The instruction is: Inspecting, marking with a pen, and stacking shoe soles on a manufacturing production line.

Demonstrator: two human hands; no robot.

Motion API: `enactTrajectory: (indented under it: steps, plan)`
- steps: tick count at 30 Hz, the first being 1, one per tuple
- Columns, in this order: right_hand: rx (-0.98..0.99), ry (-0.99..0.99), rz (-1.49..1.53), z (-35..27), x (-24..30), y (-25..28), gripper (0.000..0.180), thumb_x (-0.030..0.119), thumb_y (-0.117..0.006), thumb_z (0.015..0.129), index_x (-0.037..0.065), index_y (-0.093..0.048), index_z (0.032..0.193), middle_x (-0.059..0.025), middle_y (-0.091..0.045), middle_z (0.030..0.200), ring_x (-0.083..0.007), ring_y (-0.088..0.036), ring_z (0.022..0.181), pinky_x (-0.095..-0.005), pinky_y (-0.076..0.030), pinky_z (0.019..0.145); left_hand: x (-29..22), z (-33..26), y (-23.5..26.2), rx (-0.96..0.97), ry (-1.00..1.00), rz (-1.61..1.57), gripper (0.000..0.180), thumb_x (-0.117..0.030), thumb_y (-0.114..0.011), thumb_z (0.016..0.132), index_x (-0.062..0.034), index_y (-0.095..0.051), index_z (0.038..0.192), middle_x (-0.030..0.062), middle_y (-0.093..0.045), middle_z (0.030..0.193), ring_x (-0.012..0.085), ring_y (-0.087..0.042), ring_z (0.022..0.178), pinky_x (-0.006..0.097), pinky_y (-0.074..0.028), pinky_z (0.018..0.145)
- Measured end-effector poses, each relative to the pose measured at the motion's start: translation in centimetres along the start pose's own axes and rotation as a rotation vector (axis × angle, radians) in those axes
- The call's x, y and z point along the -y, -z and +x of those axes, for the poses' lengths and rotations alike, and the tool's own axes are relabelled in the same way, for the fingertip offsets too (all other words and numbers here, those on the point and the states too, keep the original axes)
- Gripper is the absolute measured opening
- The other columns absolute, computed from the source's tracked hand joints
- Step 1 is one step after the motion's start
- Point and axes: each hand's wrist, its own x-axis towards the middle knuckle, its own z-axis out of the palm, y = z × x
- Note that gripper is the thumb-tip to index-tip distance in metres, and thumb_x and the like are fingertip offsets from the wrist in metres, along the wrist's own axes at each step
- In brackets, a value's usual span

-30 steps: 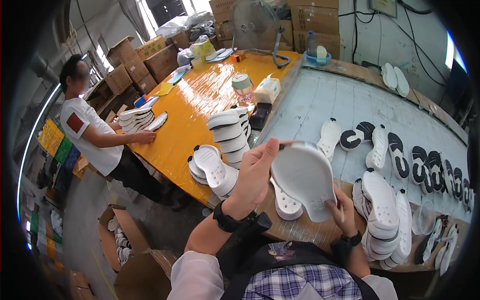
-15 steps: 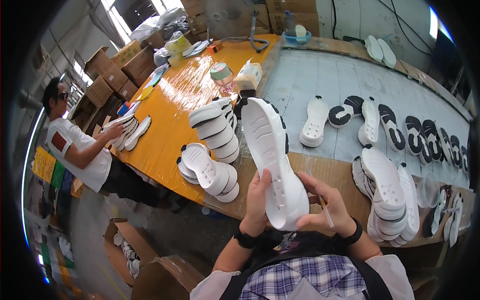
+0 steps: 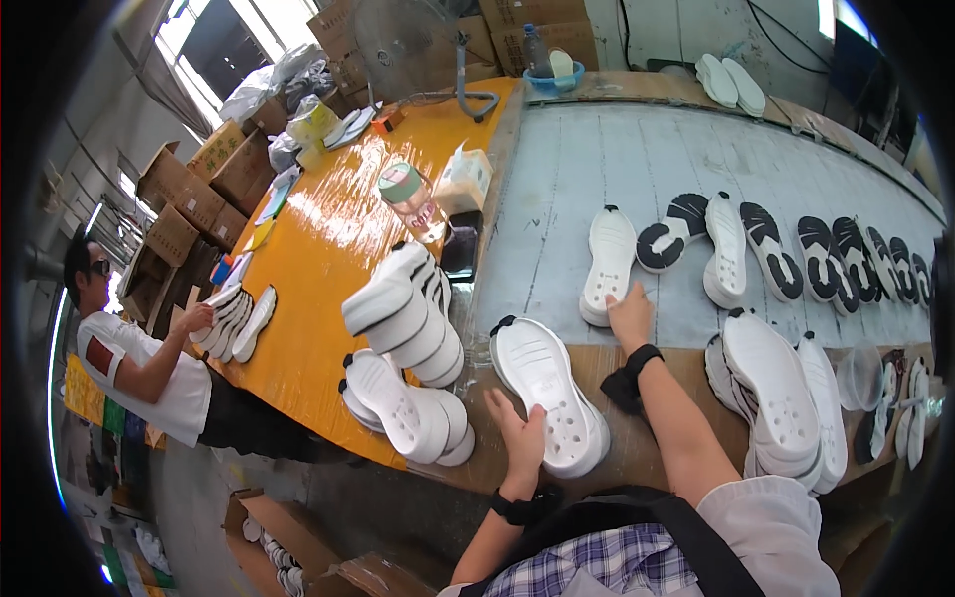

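Note:
A white shoe sole (image 3: 542, 368) with a black toe tip lies on the cardboard-covered near edge of the table, its hollow side up. My left hand (image 3: 519, 438) is beside its heel, thumb touching the rim and fingers spread apart. My right arm reaches forward over the grey tabletop. There my right hand (image 3: 631, 316) has its fingers closed at the heel of another white shoe sole (image 3: 610, 249). The thin stick-like tool seen earlier in the right hand does not show now.
Stacked white soles (image 3: 403, 318) stand on my left, another sole stack (image 3: 771, 388) on my right. Black-and-white soles (image 3: 771, 254) line the grey table (image 3: 567, 149). A jar (image 3: 413, 204) and tissue pack (image 3: 465, 181) sit on the yellow table. A co-worker (image 3: 144, 363) handles soles at left.
The sole I held up in both hands is now down on the near edge. My right hand has left it and moved forward to a sole on the grey table. My view has shifted.

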Motion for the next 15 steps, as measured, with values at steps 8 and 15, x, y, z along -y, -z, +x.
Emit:
enactTrajectory:
  steps: [8,15]
  plan:
    - [0.594,-0.533,1.082,-1.7,2.4,8.7,0.049,0.004,-0.052,0.067,0.000,-0.046,0.115,-0.0067,-0.057,0.095,-0.0133,-0.054,0.084,-0.0221,-0.043,0.074,-3.8,1.5,1.5,0.123,-0.253,0.069,0.073,-0.010,-0.059,0.078,0.0068,-0.017,0.135,0.0281,-0.012,0.140,0.0373,-0.014,0.132,0.039,-0.014,0.107]
    - [0.467,0.446,0.791,-12.7,5.3,20.5,0.041,0.008,-0.062,0.072,-0.002,-0.050,0.110,-0.0148,-0.055,0.106,-0.0205,-0.055,0.093,-0.0293,-0.043,0.081,-15.2,2.1,5.1,-0.057,-0.381,-0.563,0.041,-0.022,-0.042,0.094,0.0037,-0.038,0.126,0.0149,-0.041,0.125,0.0163,-0.042,0.110,0.028,-0.034,0.093]
